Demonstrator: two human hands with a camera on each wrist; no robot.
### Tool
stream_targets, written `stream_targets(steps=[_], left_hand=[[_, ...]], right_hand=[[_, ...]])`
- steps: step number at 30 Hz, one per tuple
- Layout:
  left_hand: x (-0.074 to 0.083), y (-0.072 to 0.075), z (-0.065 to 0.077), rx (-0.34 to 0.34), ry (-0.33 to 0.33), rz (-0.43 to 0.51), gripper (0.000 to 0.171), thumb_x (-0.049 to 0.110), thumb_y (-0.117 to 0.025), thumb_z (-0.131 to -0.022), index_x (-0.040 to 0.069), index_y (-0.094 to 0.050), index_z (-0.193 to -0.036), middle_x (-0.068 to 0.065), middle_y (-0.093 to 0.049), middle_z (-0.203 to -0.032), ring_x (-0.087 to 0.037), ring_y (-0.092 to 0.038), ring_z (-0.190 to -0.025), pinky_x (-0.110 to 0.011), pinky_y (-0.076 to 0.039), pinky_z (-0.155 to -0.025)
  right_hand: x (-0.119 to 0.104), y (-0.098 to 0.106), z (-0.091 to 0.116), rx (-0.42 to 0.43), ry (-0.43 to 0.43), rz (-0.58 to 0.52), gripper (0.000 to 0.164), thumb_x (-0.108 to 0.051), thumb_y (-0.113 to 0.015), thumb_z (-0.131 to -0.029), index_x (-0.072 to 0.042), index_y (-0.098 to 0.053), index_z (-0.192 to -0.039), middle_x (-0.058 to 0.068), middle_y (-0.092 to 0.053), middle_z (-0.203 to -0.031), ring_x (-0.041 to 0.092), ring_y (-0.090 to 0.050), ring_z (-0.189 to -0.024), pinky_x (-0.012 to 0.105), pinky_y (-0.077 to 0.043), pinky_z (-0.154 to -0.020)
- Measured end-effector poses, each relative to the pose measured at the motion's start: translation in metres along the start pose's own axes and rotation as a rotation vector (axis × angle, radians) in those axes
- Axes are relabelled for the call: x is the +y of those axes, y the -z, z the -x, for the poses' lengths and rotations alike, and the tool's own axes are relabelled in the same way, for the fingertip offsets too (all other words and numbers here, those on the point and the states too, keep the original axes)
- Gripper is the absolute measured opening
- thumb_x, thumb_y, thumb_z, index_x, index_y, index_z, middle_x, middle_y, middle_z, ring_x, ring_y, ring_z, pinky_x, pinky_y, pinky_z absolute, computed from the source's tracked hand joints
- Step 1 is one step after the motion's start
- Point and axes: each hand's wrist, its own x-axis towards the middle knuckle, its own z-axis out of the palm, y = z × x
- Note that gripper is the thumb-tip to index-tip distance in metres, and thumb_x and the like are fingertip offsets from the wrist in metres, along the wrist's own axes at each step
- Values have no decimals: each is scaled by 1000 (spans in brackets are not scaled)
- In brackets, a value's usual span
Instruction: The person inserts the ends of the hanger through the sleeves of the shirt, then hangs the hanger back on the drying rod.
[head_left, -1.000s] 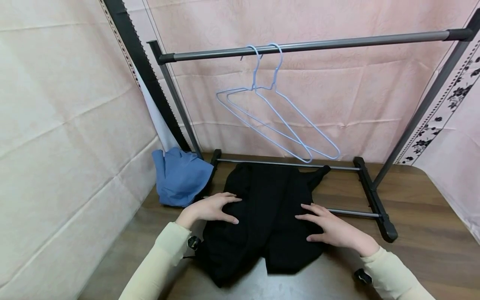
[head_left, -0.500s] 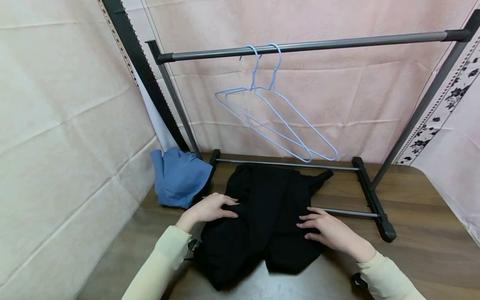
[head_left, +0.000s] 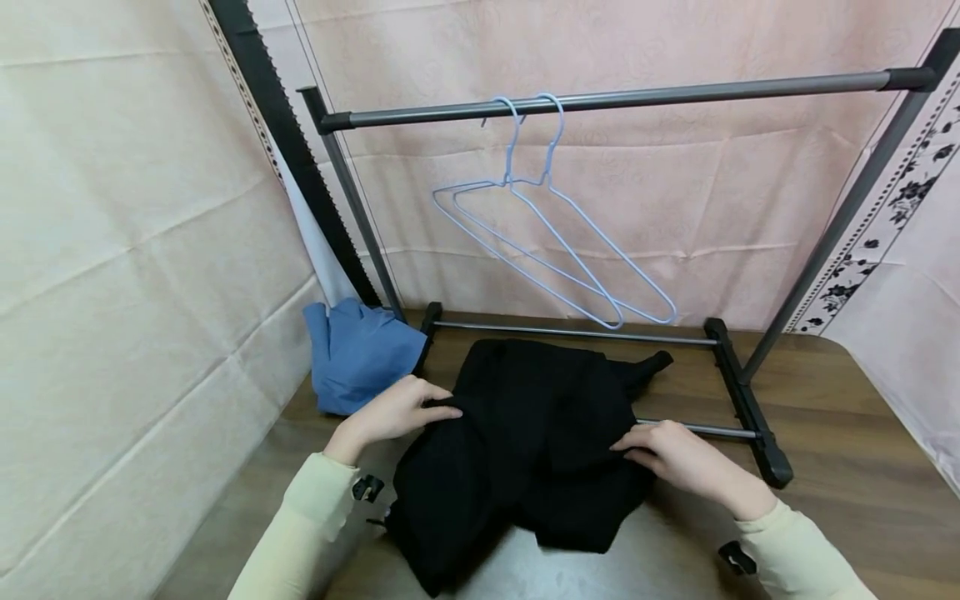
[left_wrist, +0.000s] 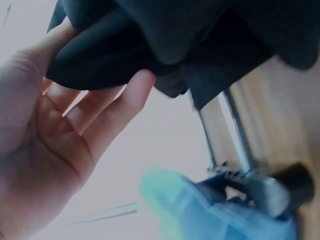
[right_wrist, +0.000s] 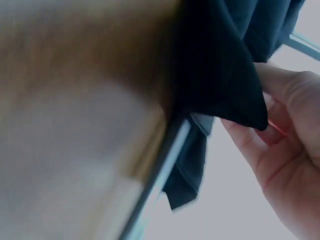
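A black garment point(head_left: 525, 442) lies bunched across the table, its exact kind hidden by the folds. My left hand point(head_left: 397, 414) pinches its left side between thumb and fingers; in the left wrist view a fold of black cloth point(left_wrist: 100, 60) sits inside that hand point(left_wrist: 55, 135). At the garment's right side my right hand point(head_left: 678, 462) pinches the edge. The right wrist view shows a hanging flap of the garment point(right_wrist: 225, 75) between the thumb and fingers of the right hand point(right_wrist: 285, 145).
Two light blue hangers point(head_left: 551, 242) hang from the bar of a dark clothes rack point(head_left: 675, 96). A blue cloth point(head_left: 360, 354) lies bunched beside the rack's left foot. The rack's lower rails and right foot point(head_left: 750, 408) stand on the wooden table point(head_left: 862, 467), with draped cloth walls around.
Both hands went from resting on the garment to pinching its sides. Its sides are lifted a little and its folds have shifted. My left hand has moved slightly left and up.
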Motion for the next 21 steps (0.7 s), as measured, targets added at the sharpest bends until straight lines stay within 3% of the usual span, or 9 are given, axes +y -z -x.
stream_targets(steps=[4, 10, 15, 21], left_hand=[[1, 16, 5, 71, 6, -23, 14, 37, -53, -94, 34, -67, -94, 6, -43, -52, -5, -35, -40, -23, -41, -47], [5, 41, 11, 226, -51, -107, 15, 37, -54, -94, 30, -61, -83, 8, -36, -54, -6, -35, -43, -24, -37, -46], [14, 63, 16, 383, -99, -154, 16, 34, -55, -94, 29, -57, -79, 8, -33, -55, -7, -32, -43, -23, -32, -43], [33, 91, 18, 605, -178, -193, 28, 22, -60, -92, 22, -48, -67, 7, -25, -53, -7, -25, -42, -23, -25, -44]], right_hand=[[2, 25, 5, 151, 12, 66, 29, 0, -67, -83, -19, -68, -105, -12, -63, -100, 4, -60, -88, 26, -49, -69], [3, 68, 10, 330, 46, 155, 40, 5, -66, -80, -21, -65, -110, -13, -61, -105, 1, -57, -85, 18, -42, -69], [1, 102, 14, 454, 28, 188, 41, 9, -59, -80, -18, -66, -111, -9, -61, -105, 0, -45, -74, 15, -33, -69], [-2, 139, 19, 698, 15, 241, 35, 6, -47, -81, -9, -69, -104, -1, -62, -92, -1, -41, -69, 12, -31, -65]])
